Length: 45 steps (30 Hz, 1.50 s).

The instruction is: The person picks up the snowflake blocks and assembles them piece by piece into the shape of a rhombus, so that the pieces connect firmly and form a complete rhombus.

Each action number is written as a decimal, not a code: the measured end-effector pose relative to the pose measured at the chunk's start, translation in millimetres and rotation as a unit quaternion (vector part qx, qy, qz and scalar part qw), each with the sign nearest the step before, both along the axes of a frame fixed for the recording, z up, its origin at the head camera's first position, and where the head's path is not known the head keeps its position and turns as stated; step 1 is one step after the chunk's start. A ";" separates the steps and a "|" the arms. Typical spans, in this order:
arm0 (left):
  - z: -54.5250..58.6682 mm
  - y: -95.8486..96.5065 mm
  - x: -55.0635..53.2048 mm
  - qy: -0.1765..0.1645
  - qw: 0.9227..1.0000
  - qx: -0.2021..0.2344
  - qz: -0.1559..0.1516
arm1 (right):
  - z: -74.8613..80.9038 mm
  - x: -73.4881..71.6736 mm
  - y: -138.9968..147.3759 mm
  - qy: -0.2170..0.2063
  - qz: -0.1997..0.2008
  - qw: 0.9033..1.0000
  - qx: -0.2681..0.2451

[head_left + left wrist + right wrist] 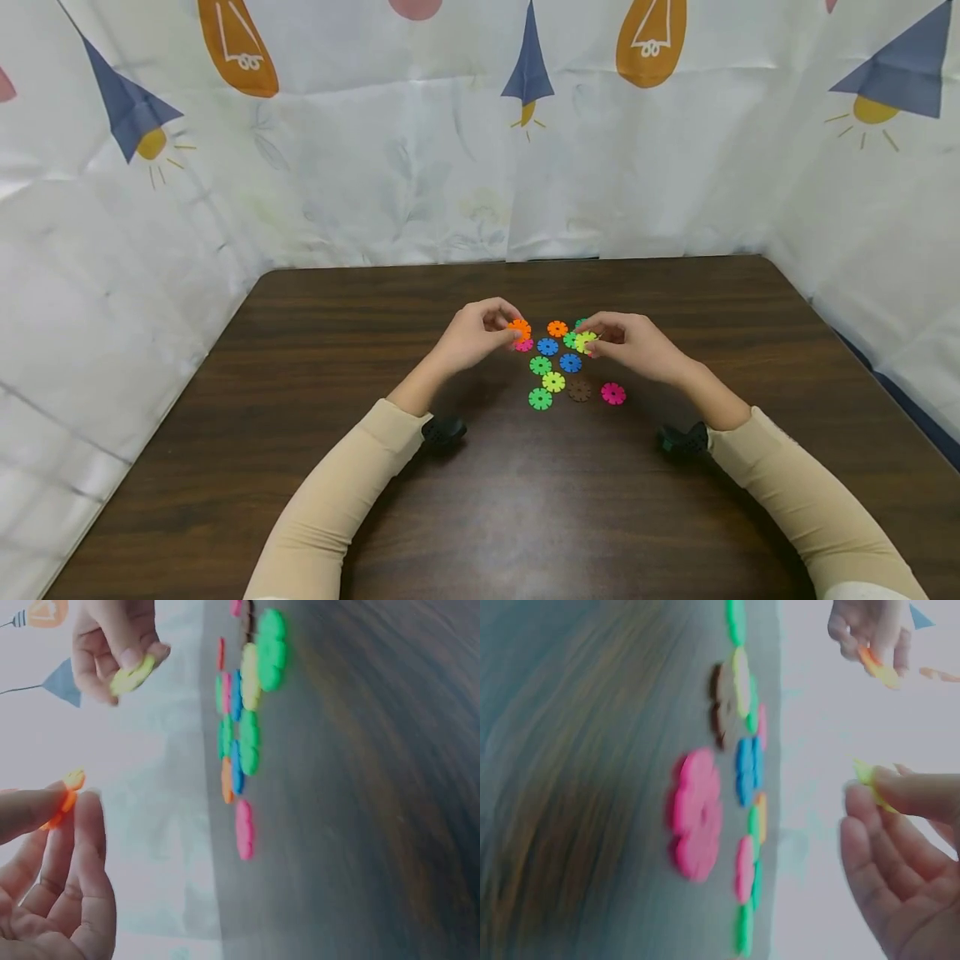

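Discs [553, 382] in several colours are being borne flat by the brown table [510, 500]. On the left, an orange disc [519, 330] is being pinched between thumb and fingers by the left hand [477, 333]; on the right, a yellow disc [586, 342] is being pinched likewise by the right hand [633, 342]. The two hands are being held apart above the table, the loose discs lying between and nearer. Near right, a pink disc [613, 393] is being supported beside a brown disc [580, 391].

White cloth walls [420, 200]: wrinkly, with pictures of pointy blue lamps [528, 62] and orange bulbs [651, 73]
Dark brown wood-striped surface [187, 467]: shiny
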<state>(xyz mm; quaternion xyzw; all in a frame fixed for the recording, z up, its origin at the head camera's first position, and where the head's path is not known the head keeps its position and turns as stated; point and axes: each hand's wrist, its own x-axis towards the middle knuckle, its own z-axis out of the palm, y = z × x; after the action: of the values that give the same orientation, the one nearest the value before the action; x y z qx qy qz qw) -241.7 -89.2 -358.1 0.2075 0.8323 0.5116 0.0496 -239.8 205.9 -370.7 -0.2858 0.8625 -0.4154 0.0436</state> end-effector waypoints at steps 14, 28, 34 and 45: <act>6.6 13.4 17.3 -0.074 0.979 0.186 -0.023 | 11.7 17.1 -29.7 0.050 -0.041 0.984 -0.169; 5.8 18.6 26.4 -0.245 0.923 0.295 0.022 | 2.3 24.7 -51.4 0.085 -0.039 0.969 -0.229; 3.9 19.6 24.1 -0.292 0.902 0.317 0.027 | -3.0 26.6 -58.9 0.085 -0.037 0.962 -0.255; -0.3 20.0 27.5 -0.302 0.903 0.304 0.009 | -4.6 28.7 -59.5 0.067 -0.045 0.956 -0.281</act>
<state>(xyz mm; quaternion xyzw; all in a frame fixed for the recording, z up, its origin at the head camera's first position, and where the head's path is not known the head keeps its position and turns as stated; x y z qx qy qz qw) -214.2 -69.2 -358.3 0.0402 0.5830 0.7786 0.2287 -211.1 146.4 -375.4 -0.2743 0.7242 -0.6221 -0.1148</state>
